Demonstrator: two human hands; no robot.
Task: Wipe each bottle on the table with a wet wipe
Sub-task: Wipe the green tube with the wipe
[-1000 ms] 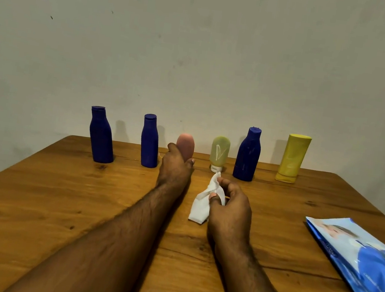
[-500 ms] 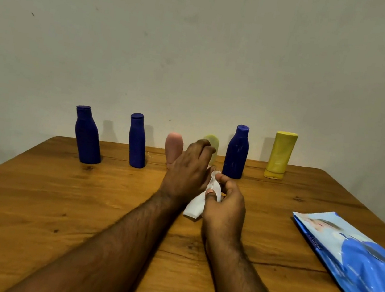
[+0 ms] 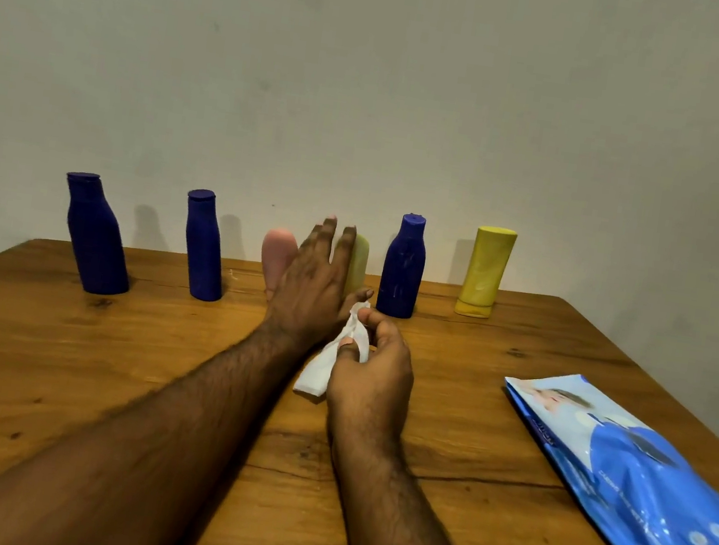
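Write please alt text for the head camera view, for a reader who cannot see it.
A person's open left hand reaches toward a pale green bottle while the right hand pinches a white wet wipe. Six bottles stand in a row on a wooden table; a blue wipes pack lies right.

The outstretched left hand (image 3: 312, 286) hides most of the small pale green bottle (image 3: 359, 263) and the pink bottle's (image 3: 277, 256) right side. The glossy blue wet-wipe pack (image 3: 641, 492) runs off the right edge, its print too small to read.

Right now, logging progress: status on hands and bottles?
Left hand open, reaching toward pale green bottle. Right hand pinching wet wipe. Nothing in the way.
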